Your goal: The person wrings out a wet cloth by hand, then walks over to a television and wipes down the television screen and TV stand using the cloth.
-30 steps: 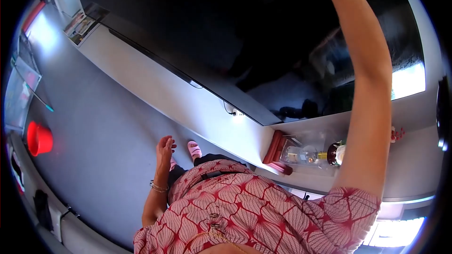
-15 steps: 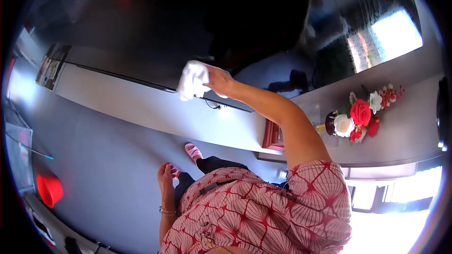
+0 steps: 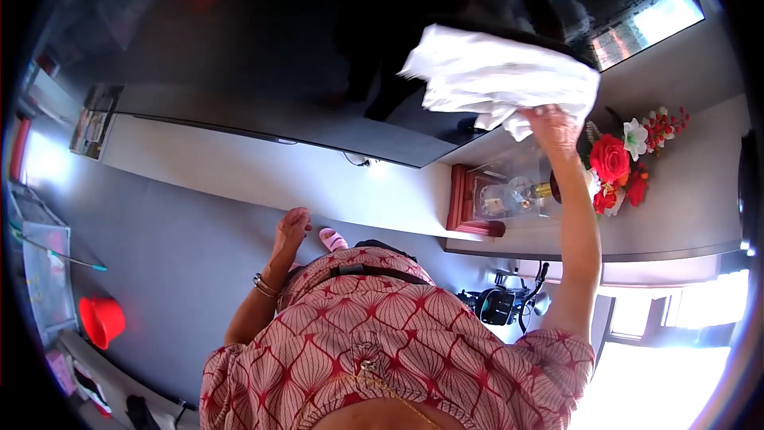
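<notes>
My right hand (image 3: 555,129) grips the lower edge of a white cloth (image 3: 505,72). The cloth is spread wide and slightly blurred, over the lower right part of a big dark television screen (image 3: 239,56). Whether its whole surface touches the glass I cannot tell. Damp-looking streaks show on the screen near its right end. My left hand (image 3: 294,224) hangs low at my side above the floor, fingers loosely curled in, with nothing visible in them.
Right of the television stand red and white artificial flowers (image 3: 611,161) and a clear case with a reddish wooden base (image 3: 461,201). A cable (image 3: 356,161) hangs under the screen. A red bucket (image 3: 102,322) is on the floor at left; a dark wheeled machine (image 3: 500,306) stands at right.
My right hand has swept right along the screen, and the bunched cloth has opened out. My left hand has risen slightly. The view has shifted, showing more of the clear case.
</notes>
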{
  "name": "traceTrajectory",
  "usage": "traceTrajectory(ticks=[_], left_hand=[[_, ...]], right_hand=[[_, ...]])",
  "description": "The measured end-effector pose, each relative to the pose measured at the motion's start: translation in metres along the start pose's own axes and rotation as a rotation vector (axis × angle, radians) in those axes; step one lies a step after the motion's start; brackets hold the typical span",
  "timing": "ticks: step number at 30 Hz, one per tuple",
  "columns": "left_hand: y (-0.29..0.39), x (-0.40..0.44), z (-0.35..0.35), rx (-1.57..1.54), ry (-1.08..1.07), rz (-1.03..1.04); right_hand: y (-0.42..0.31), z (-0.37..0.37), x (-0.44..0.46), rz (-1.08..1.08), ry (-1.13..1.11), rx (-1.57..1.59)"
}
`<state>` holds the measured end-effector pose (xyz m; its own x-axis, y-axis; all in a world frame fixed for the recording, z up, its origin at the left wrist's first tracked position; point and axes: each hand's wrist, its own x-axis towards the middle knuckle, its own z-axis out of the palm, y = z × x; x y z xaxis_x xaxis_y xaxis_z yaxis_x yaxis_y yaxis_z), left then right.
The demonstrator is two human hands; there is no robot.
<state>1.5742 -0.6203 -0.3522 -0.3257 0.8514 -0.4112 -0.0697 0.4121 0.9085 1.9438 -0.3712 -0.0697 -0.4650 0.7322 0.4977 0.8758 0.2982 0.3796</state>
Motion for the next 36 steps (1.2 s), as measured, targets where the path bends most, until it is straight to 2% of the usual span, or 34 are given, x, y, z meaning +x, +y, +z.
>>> traceTrajectory(ticks=[2,3,4,6,8,9,11,14,16,17,19,20,21,22,23,24,25,26,28,30,31,32,33,34,36], left_hand=[[0.005,0.004,0.003,-0.039,0.010,-0.012],[0.005,0.004,0.002,-0.035,0.007,-0.004],[0.004,0.003,0.000,-0.025,0.011,-0.034],[-0.001,0.001,-0.009,-0.044,0.021,-0.079],[-0.013,-0.004,-0.017,-0.082,0.050,-0.109],[-0.017,-0.007,-0.022,-0.098,0.075,-0.110],[-0.016,-0.019,-0.031,-0.100,0.104,-0.132],[-0.032,-0.029,-0.041,-0.141,0.167,-0.185],[-0.035,-0.040,-0.047,-0.184,0.207,-0.176],[-0.035,-0.047,-0.051,-0.224,0.241,-0.174],[-0.035,-0.068,-0.047,-0.253,0.311,-0.174],[-0.034,-0.077,-0.046,-0.285,0.354,-0.183],[-0.030,-0.086,-0.047,-0.290,0.367,-0.179],[-0.031,-0.094,-0.048,-0.294,0.379,-0.180],[-0.034,-0.102,-0.049,-0.307,0.412,-0.186],[-0.038,-0.110,-0.050,-0.321,0.444,-0.193],[-0.044,-0.117,-0.051,-0.335,0.470,-0.198],[-0.051,-0.123,-0.042,-0.341,0.485,-0.197],[-0.064,-0.132,-0.044,-0.373,0.512,-0.239],[-0.057,-0.132,-0.038,-0.367,0.510,-0.269],[-0.054,-0.129,-0.037,-0.351,0.477,-0.260],[-0.051,-0.125,-0.035,-0.336,0.440,-0.252],[-0.053,-0.115,-0.030,-0.314,0.403,-0.240],[-0.048,-0.105,-0.029,-0.294,0.367,-0.204],[-0.041,-0.079,-0.028,-0.261,0.297,-0.144]], right_hand=[[0.031,0.013,-0.006,0.174,-0.065,0.205],[0.039,0.019,-0.008,-0.075,0.172,0.242],[0.041,0.030,-0.006,-0.205,0.315,0.073],[0.018,0.036,-0.011,-0.212,0.160,-0.161],[0.001,0.069,-0.017,-0.143,0.365,-0.047],[-0.016,0.067,-0.008,-0.093,0.309,0.054],[-0.066,0.054,0.020,-0.035,0.207,0.441],[-0.154,0.044,0.065,-0.089,0.082,1.434],[-0.205,0.018,0.089,-0.255,0.034,0.683],[-0.232,0.019,0.100,-0.265,0.043,0.697],[-0.279,0.033,0.111,-0.511,0.537,-1.060],[-0.308,0.043,0.117,-0.529,0.724,-1.970],[-0.353,0.081,0.122,-0.239,0.778,-2.898],[-0.387,0.112,0.126,0.323,0.677,-3.781],[-0.389,0.090,0.126,0.555,0.848,-4.076],[-0.388,0.060,0.124,0.877,1.048,-4.333],[-0.396,0.050,0.125,0.820,1.185,-4.271],[-0.418,0.072,0.130,0.752,1.245,-4.147],[-0.428,0.053,0.133,0.704,1.251,-4.144],[-0.415,0.023,0.142,0.742,1.150,-4.142],[-0.416,0.028,0.154,1.058,0.890,-4.227],[-0.401,0.010,0.163,1.065,0.797,-4.205],[-0.385,-0.001,0.174,1.124,0.637,-4.324],[-0.364,-0.021,0.186,1.255,0.437,-4.238],[-0.310,-0.068,0.203,1.272,0.148,-4.532]])
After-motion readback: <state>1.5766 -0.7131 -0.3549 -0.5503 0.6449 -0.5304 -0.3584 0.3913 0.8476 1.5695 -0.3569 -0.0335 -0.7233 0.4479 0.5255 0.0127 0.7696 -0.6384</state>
